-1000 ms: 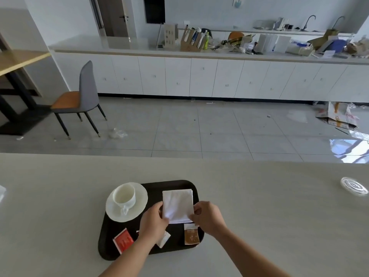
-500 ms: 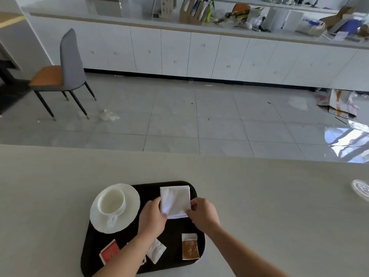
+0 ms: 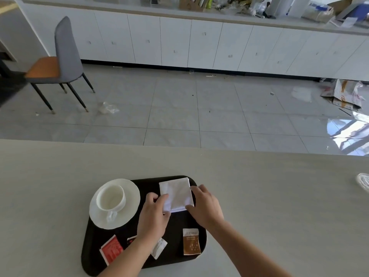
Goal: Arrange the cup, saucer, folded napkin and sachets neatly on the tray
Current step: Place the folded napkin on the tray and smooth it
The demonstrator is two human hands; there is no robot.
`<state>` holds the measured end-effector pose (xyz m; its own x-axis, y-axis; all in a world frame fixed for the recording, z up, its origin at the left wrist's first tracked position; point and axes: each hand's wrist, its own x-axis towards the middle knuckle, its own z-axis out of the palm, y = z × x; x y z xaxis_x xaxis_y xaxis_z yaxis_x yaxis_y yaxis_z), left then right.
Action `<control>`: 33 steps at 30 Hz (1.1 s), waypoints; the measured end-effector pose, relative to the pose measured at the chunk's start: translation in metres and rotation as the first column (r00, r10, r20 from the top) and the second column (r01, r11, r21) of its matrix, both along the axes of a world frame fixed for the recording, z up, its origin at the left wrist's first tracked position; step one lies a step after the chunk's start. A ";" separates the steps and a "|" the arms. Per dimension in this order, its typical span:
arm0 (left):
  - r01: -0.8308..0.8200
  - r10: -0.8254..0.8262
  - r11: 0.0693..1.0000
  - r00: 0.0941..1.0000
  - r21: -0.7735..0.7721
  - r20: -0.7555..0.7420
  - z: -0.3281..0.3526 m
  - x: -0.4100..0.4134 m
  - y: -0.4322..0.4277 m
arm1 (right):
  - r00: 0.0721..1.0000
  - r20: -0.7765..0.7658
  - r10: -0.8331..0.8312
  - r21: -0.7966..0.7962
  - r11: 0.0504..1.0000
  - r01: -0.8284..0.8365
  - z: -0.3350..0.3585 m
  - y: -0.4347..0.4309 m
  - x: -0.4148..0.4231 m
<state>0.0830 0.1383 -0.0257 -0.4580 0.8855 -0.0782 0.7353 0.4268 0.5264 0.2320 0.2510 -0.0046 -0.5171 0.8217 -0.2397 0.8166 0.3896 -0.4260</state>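
Note:
A black tray point(image 3: 93, 254) lies on the pale table. At its far right corner rests a white folded napkin point(image 3: 176, 193). My left hand point(image 3: 154, 214) pinches the napkin's near left edge and my right hand point(image 3: 205, 206) holds its near right edge. A white cup point(image 3: 110, 198) stands on a white saucer point(image 3: 131, 198) at the tray's far left. Along the tray's near side lie a red sachet point(image 3: 111, 249), a white sachet point(image 3: 159, 247) partly under my left forearm, and a brown sachet point(image 3: 191, 241).
The table's far edge point(image 3: 179, 147) runs across the view, with tiled floor beyond. A clear plastic lid point(image 3: 363, 182) sits at the table's right edge. A grey chair point(image 3: 63, 56) stands on the floor at far left, cabinets behind.
Both hands have slid the napkin toward the tray's far right corner. The camera has tilted down and moved closer.

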 end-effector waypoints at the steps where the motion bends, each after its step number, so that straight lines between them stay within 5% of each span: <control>1: 0.026 -0.025 1.000 0.999 0.013 -0.043 -0.001 0.000 0.000 | 0.999 0.000 0.054 0.031 0.998 -0.054 -0.001 -0.001 0.001; 9: 0.237 -0.219 0.971 0.939 0.037 -0.266 -0.008 -0.006 -0.006 | 0.984 0.056 0.167 0.109 0.979 -0.173 -0.013 -0.002 0.000; 17: 0.239 -0.210 0.969 0.931 0.061 -0.300 -0.008 -0.007 0.006 | 0.944 0.120 0.309 0.188 0.926 -0.327 -0.014 0.008 0.006; 23: 0.270 -0.295 0.955 0.908 -0.124 -0.297 -0.027 -0.009 0.009 | 0.879 0.296 0.374 0.109 0.901 -0.420 -0.025 0.020 0.006; 33: 0.231 -0.248 0.968 0.941 -0.098 -0.231 -0.025 -0.005 0.003 | 0.881 0.277 0.384 0.148 0.889 -0.434 -0.034 0.010 0.015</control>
